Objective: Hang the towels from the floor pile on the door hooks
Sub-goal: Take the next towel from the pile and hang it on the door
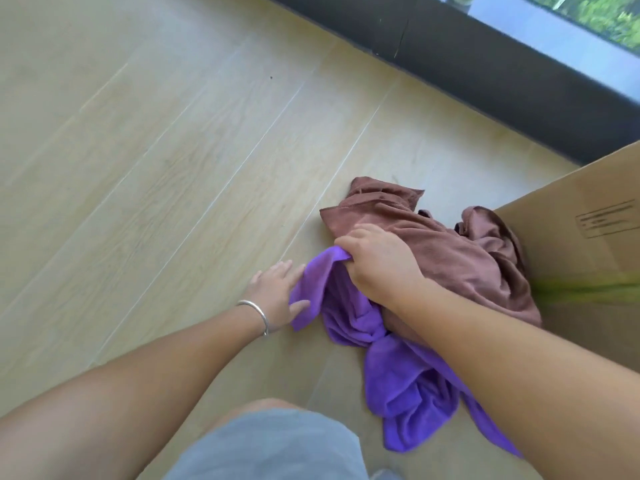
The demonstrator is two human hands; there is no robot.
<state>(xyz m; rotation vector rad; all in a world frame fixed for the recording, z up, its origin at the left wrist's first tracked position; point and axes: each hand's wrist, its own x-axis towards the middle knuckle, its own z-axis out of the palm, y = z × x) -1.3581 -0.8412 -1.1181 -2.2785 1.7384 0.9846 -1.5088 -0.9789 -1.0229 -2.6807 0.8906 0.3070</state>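
Observation:
A crumpled purple towel (pixel 401 375) lies on the pale wood floor, partly under a brown towel (pixel 460 258) heaped against a cardboard box. My right hand (pixel 377 261) grips a bunched upper edge of the purple towel, fingers curled round the cloth. My left hand (pixel 277 292), with a silver bangle on the wrist, lies with fingers straight at the towel's left edge; the fingertips slip under the fabric and the thumb touches it. No door or hooks are in view.
A large cardboard box (pixel 588 237) stands at the right, against the towels. A dark window frame (pixel 485 64) runs along the far wall. My knee in grey shorts (pixel 270 445) is at the bottom. Bare wood floor (pixel 138 168) spreads to the left.

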